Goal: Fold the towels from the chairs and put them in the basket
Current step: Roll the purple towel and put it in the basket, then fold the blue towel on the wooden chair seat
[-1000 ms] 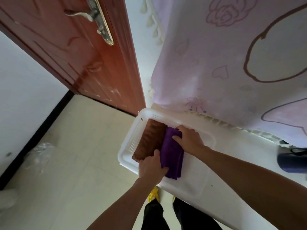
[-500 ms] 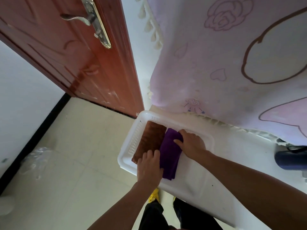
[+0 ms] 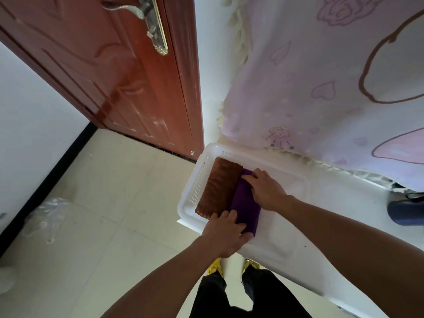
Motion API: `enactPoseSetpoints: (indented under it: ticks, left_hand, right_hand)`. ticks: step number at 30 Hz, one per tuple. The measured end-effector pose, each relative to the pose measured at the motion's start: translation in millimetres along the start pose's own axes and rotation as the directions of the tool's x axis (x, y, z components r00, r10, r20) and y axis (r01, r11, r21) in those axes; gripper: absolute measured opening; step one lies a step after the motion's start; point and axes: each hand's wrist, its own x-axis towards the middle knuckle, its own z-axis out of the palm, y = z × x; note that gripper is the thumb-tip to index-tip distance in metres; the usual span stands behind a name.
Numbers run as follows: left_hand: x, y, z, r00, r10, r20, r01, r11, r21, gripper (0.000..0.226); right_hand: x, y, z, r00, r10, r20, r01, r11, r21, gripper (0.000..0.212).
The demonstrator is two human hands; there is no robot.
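A white plastic basket (image 3: 291, 177) sits on a white surface below me. A folded brown towel (image 3: 219, 188) lies along its left side. A folded purple towel (image 3: 246, 207) lies right beside it, touching it. My left hand (image 3: 226, 235) rests on the near end of the purple towel, fingers laid over it. My right hand (image 3: 266, 189) presses flat on the far half of the same towel. Both hands hide parts of the purple towel.
A reddish-brown door (image 3: 119, 72) with a metal handle (image 3: 146, 17) stands open at the upper left. A pale pink patterned curtain (image 3: 332, 76) hangs behind the basket. A dark blue object (image 3: 406, 212) lies at the right edge. Crumpled clear plastic (image 3: 48, 214) is on the tiled floor.
The purple towel has slid closer against the brown towel and lies flatter in the basket. My hands stayed on its two ends.
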Motion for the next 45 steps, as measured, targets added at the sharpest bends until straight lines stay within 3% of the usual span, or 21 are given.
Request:
enactPoseSetpoints:
  ticks: [6, 11, 15, 19, 24, 30, 33, 34, 38, 45]
  left_hand:
    - [-15.1, 10.1, 2.4, 1.0, -0.008, 0.006, 0.008, 1.0, 0.029, 0.044]
    - [-55.4, 34.3, 16.6, 0.968, -0.168, -0.186, 0.173, 0.985, 0.01, 0.05]
    - [-90.7, 67.1, 30.2, 0.858, -0.378, -0.347, 0.329, 0.924, -0.192, 0.057]
    - [-144.0, 88.3, 54.9, 0.711, -0.658, -0.246, 0.56, 0.743, -0.367, 0.037]
    - [-256.3, 110.0, 113.6, 0.436, -0.881, -0.183, 0.713, 0.462, -0.527, 0.03]
    - [-404.8, 166.3, 211.1, 0.084, -0.995, -0.05, 0.764, 0.097, -0.638, 0.032]
    - [-476.1, 211.8, 271.0, -0.071, -0.997, 0.043, 0.72, -0.081, -0.689, 0.032]
    - [-486.9, 219.9, 281.8, -0.087, -0.995, 0.057, 0.71, -0.102, -0.697, 0.032]
    - [-592.4, 309.8, 379.1, -0.237, -0.949, 0.206, 0.624, -0.311, -0.717, 0.032]
    - [-722.2, 446.5, 497.9, -0.478, -0.774, 0.416, 0.423, -0.618, -0.663, 0.03]
  right_hand:
    - [-6.7, 7.5, -16.8, 0.991, -0.017, 0.133, 0.001, 0.993, 0.118, 0.064]
    - [-28.1, 13.7, -33.5, 0.985, -0.098, 0.141, 0.081, 0.99, 0.119, 0.051]
    - [-51.4, 3.7, -39.7, 0.974, -0.214, -0.069, 0.215, 0.977, 0.005, 0.035]
    - [-81.4, -43.2, -45.4, 0.908, -0.398, -0.132, 0.392, 0.917, -0.071, 0.03]
    - [-134.2, -158.5, -26.8, 0.726, -0.687, -0.022, 0.676, 0.72, -0.159, 0.032]
    - [-244.0, -303.0, 44.0, 0.445, -0.872, 0.205, 0.889, 0.402, -0.22, 0.041]
    - [-315.7, -371.5, 91.5, 0.301, -0.91, 0.286, 0.943, 0.238, -0.233, 0.041]
    - [-328.5, -382.6, 98.2, 0.291, -0.909, 0.3, 0.945, 0.223, -0.24, 0.041]
    - [-457.7, -475.3, 185.3, 0.105, -0.906, 0.41, 0.976, 0.015, -0.217, 0.042]
    - [-658.4, -564.6, 309.7, -0.184, -0.809, 0.558, 0.954, -0.285, -0.098, 0.043]
